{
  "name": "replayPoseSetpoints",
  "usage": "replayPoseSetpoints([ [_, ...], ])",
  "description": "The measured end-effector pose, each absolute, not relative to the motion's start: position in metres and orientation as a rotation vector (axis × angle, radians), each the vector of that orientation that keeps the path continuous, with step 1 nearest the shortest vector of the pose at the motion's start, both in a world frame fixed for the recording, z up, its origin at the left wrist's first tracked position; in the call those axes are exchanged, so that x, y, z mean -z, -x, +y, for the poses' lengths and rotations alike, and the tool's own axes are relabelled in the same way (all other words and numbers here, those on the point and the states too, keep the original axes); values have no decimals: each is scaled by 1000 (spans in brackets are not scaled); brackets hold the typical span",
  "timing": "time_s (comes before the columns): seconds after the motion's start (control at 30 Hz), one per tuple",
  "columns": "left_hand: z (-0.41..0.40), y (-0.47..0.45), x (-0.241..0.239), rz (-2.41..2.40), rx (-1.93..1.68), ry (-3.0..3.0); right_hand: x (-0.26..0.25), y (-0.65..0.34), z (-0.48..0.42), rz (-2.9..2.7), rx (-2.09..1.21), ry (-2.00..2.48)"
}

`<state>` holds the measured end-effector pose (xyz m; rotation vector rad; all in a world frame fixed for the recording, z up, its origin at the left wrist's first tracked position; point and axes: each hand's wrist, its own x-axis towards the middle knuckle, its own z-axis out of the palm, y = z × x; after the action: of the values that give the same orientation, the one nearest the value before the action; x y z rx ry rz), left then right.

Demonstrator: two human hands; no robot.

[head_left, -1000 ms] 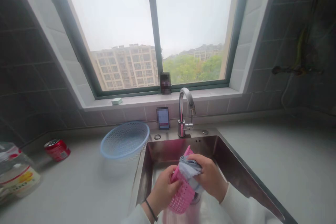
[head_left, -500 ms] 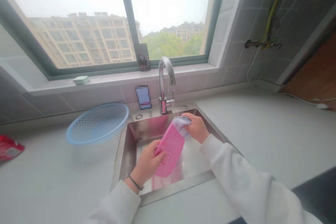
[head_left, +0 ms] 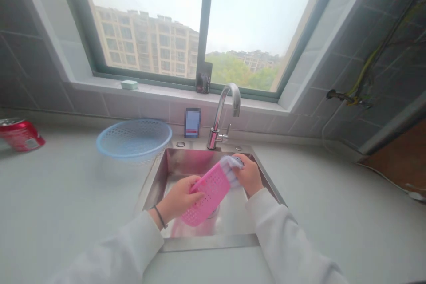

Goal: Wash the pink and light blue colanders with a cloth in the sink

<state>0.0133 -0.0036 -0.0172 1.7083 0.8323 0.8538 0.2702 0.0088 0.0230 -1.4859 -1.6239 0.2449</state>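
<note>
Two hands are ours here, both low over the stainless steel sink (head_left: 186,160). The fingers (head_left: 189,188) of our left hand (head_left: 176,199) are closed around the long edge of a pink perforated plastic basket (head_left: 211,197), which tilts between the hands above the sink bottom. The fingers (head_left: 241,162) of our right hand (head_left: 249,176) are curled shut over a pale grey cloth (head_left: 230,171), pressing it against the far end of that basket. One dark cord bracelet (head_left: 160,216) circles our left wrist.

Just beyond the fingers, behind the sink, stands one chrome gooseneck faucet (head_left: 222,117), with one blurred object (head_left: 192,122) beside it against the tiles. To the left of the fingers, one blue perforated basket (head_left: 134,137) rests on the desk (head_left: 73,204) at the sink's edge, so we count two baskets. Farther left, one red can (head_left: 21,135) lies on its side. Well ahead of the fingers, one small pale green block (head_left: 129,84) sits on the windowsill (head_left: 159,88).
</note>
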Motion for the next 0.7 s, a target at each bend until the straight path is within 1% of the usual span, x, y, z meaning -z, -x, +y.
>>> replayPoseSetpoints([
  [0.13,-7,-17,19,827,-884,-1716,-25,-278,7,-1577,-234,1522],
  [0.3,-2,-26,24,898,-975,-1740,-27,-229,-17,-1795,-360,1210],
  [0.4,2,-28,23,843,-1013,-1765,-26,-208,-25,-1963,-357,1108],
  [0.57,1,-23,19,942,-905,-1774,-28,-232,-10,-1836,-371,1217],
  [0.7,-1,-21,19,930,-850,-1794,-27,-266,6,-1676,-255,1408],
])
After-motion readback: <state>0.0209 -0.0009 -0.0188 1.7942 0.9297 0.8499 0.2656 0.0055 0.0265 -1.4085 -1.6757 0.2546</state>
